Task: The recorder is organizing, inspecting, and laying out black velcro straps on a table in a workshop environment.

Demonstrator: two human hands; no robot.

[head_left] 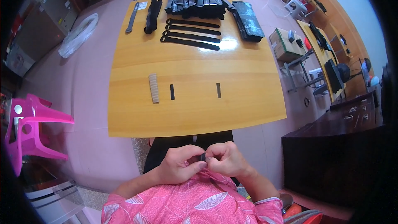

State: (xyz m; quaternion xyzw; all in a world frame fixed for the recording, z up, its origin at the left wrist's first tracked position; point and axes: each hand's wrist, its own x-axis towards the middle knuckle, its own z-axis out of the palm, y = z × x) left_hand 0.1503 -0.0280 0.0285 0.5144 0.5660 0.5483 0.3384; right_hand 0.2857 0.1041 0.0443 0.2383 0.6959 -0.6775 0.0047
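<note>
Just in front of my body, below the table's near edge, my left hand [181,165] and my right hand [227,160] meet with fingers closed. Thumbs and fingertips of both pinch a small black piece [203,157]; most of it is hidden, so its exact kind is unclear. Beyond them on the wooden table [195,116] lie two short dark strips, one left of centre [172,92] and one to the right [218,90]. A beige ridged strip [154,88] sits beside the left one.
Several black straps with looped ends [190,35] lie across the table's far part. Behind them is a pile of black straps [195,2], with dark printed packages [248,20] to its right. A pink stool [35,128] stands at left, a dark cabinet [327,157] at right.
</note>
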